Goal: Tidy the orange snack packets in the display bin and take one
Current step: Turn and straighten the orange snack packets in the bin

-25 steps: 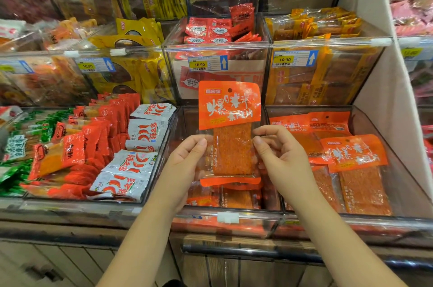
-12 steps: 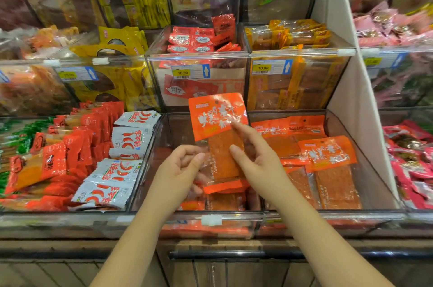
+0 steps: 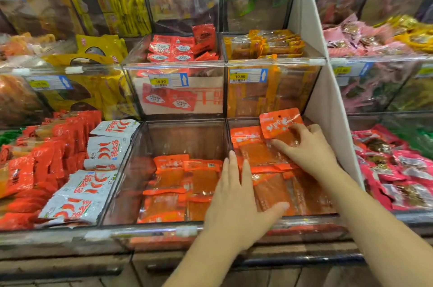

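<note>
Since the white partition (image 3: 328, 108) stands just beside the right bin (image 3: 311, 217), you have little room on that side. The open room is in the middle bin (image 3: 182, 137) — its back half is bare, and orange packets (image 3: 173, 183) lie only at its front. The right bin is nearly full of the same packets. Your left hand (image 3: 236, 200) is spread flat with straight fingers over the wall between both bins, and it holds nothing. Your right hand (image 3: 307, 148) curls its fingers on one orange packet (image 3: 280, 122) at the back of the right bin, with its top edge tilted up. Yellow price tags (image 3: 239, 76) above read 10.90 — the packet's own writing is too blurred to read.
</note>
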